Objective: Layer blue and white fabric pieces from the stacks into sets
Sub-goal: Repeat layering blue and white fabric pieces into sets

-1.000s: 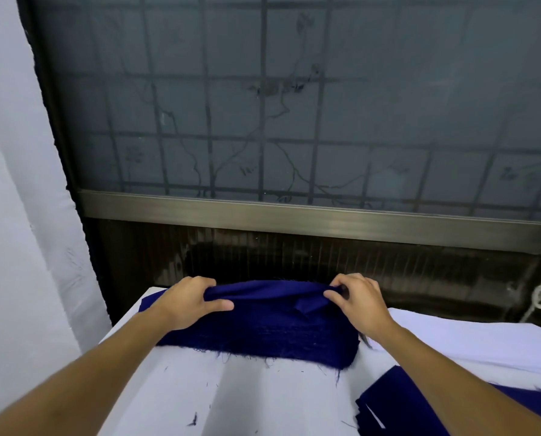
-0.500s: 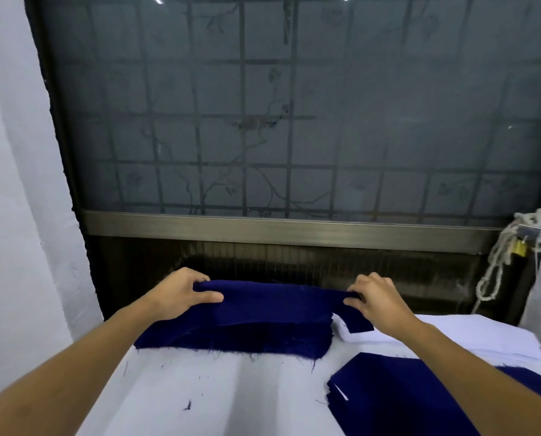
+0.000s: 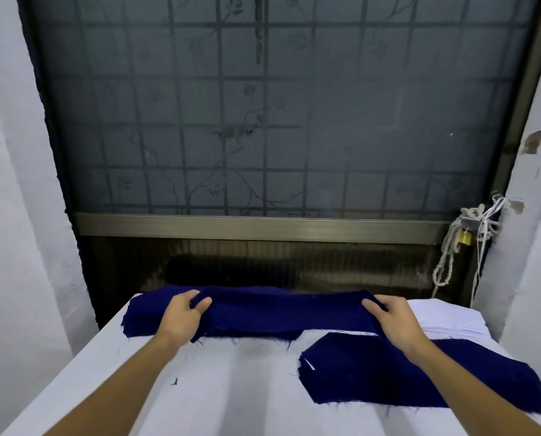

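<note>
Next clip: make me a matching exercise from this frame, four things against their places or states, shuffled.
1. long dark blue fabric piece
2. stack of white fabric pieces
3. dark blue fabric pile
4. small brass padlock

A. hangs among knotted white rope
B. held between left hand and right hand
C. lies flat at near right, closest to the camera
D. far right, behind the right hand

Pairs: 1-B, 2-D, 3-C, 4-A.
</note>
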